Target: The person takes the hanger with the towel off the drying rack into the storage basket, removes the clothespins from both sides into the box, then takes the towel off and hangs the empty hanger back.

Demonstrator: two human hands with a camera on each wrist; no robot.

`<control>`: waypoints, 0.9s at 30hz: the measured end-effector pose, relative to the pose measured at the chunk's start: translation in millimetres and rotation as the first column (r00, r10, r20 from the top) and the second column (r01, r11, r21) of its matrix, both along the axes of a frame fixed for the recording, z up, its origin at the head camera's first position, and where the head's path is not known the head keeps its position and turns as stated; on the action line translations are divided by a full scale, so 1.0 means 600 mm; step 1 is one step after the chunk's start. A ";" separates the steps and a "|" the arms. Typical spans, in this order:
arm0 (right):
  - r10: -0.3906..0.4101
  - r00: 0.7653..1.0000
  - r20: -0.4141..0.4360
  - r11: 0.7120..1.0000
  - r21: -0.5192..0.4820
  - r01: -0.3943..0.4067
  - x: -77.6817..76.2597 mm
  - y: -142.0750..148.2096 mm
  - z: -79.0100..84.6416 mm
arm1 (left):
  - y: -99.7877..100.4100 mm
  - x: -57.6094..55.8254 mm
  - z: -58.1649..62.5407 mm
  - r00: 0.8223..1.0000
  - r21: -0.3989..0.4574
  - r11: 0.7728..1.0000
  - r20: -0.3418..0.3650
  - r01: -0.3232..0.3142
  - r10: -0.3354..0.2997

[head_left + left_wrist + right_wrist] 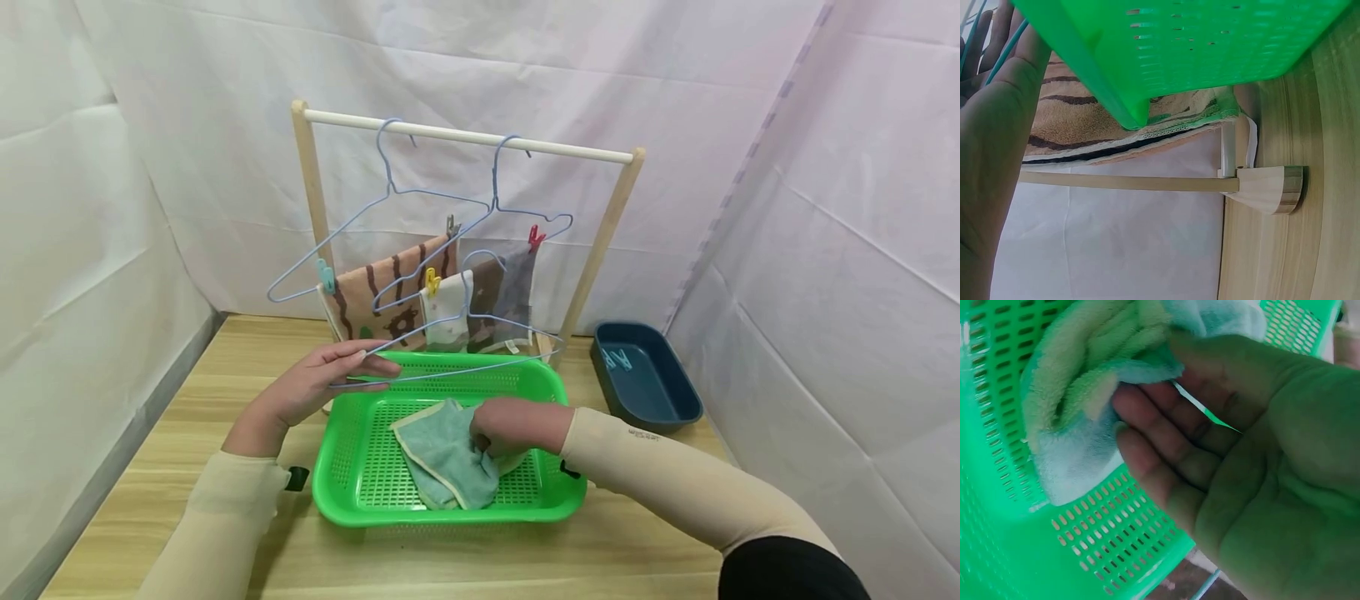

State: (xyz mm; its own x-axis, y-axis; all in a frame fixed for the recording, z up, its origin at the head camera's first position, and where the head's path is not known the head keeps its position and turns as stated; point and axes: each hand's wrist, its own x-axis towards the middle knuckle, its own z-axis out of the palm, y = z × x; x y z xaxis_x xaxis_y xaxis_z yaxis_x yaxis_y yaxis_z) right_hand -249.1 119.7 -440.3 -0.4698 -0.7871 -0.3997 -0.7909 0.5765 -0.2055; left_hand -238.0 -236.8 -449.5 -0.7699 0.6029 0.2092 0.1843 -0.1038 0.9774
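Note:
My left hand [307, 387] holds one end of a light blue wire hanger [450, 372] between thumb and fingers, above the left rim of a green basket [450, 516]. In the left wrist view, the hanger's wire [1007, 53] crosses the fingers of the left hand [991, 162]. Inside the basket lies a crumpled teal towel [442, 450] with pale yellow edging. My right hand [517, 425] reaches in and pinches it. The right wrist view has the towel [1079, 456] between thumb and fingertips of the right hand [1229, 462].
Behind the basket stands a wooden rack with a white rail [465, 135]. Two blue hangers hang there, carrying a brown-striped towel [375, 292] and a grey-and-white cloth [487, 304], held by coloured clothespins. A dark blue tray [645, 375] sits at right. White sheets surround the table.

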 end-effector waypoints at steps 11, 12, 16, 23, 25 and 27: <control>-0.039 0.982 0.187 0.997 -0.063 0.052 -0.002 0.043 0.037 | 0.007 0.004 0.013 0.999 -0.010 1.000 -0.013 -0.029 0.029; -0.051 0.980 0.191 0.994 -0.081 0.067 -0.002 0.048 0.040 | 0.009 0.005 0.017 0.999 -0.010 0.999 -0.016 -0.034 0.034; -0.093 0.979 0.182 0.982 -0.147 0.120 -0.004 0.063 0.047 | 0.017 0.008 0.032 0.998 -0.011 0.998 -0.033 -0.055 0.054; -0.140 0.973 0.182 0.963 -0.205 0.176 -0.004 0.083 0.057 | 0.027 0.015 0.060 0.993 -0.025 0.994 -0.048 -0.110 0.109; -0.156 0.969 0.194 0.957 -0.213 0.196 -0.003 0.088 0.061 | 0.028 0.015 0.068 0.993 -0.025 0.994 -0.056 -0.110 0.108; -0.165 0.966 0.197 0.952 -0.224 0.208 -0.002 0.092 0.062 | 0.030 0.015 0.076 0.992 -0.014 0.994 -0.067 -0.106 0.104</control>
State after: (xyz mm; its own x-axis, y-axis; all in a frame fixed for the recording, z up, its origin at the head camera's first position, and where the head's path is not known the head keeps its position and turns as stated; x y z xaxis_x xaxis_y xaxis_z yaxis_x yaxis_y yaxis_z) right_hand -250.4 174.8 -403.1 -0.5573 -0.7750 -0.2980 -0.6136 0.6262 -0.4811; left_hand -228.9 -219.0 -404.0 -0.8140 0.5234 0.2517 0.2574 -0.0634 0.9642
